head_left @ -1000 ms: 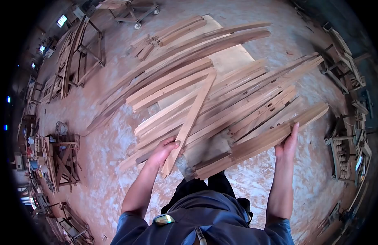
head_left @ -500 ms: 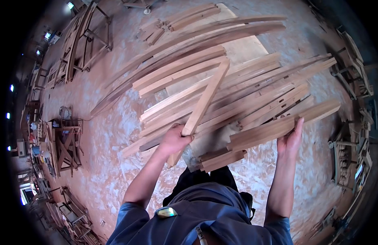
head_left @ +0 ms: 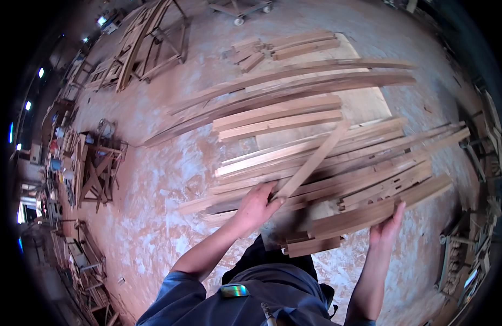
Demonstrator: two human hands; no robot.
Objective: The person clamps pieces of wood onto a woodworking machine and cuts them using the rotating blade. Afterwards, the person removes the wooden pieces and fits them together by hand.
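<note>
My left hand (head_left: pixel 256 207) is closed around the lower end of a pale wooden strip (head_left: pixel 316 159), which slants up and to the right over other lumber. With my right hand (head_left: pixel 387 225) I grip the near edge of a wide wooden board (head_left: pixel 365 216); its fingers are partly hidden behind the wood. A short wooden block (head_left: pixel 314 247) lies below the board's left end, close to my legs. Beyond my hands are several long wooden strips (head_left: pixel 310 155) side by side, some with mortise slots cut in them.
Farther off, two pale strips (head_left: pixel 283 113), long dark boards (head_left: pixel 294 87) and short offcuts (head_left: pixel 251 57) lie on a plywood sheet (head_left: pixel 365 98) and the floor. A wooden stand (head_left: pixel 99 168) is at left, a loaded rack (head_left: pixel 147 49) at upper left. Lumber stacks (head_left: pixel 457 239) line the right side.
The view has shifted, so the lumber sits lower and farther right. The strip in my left hand has swung lower and flatter. My right hand stays on the wide board.
</note>
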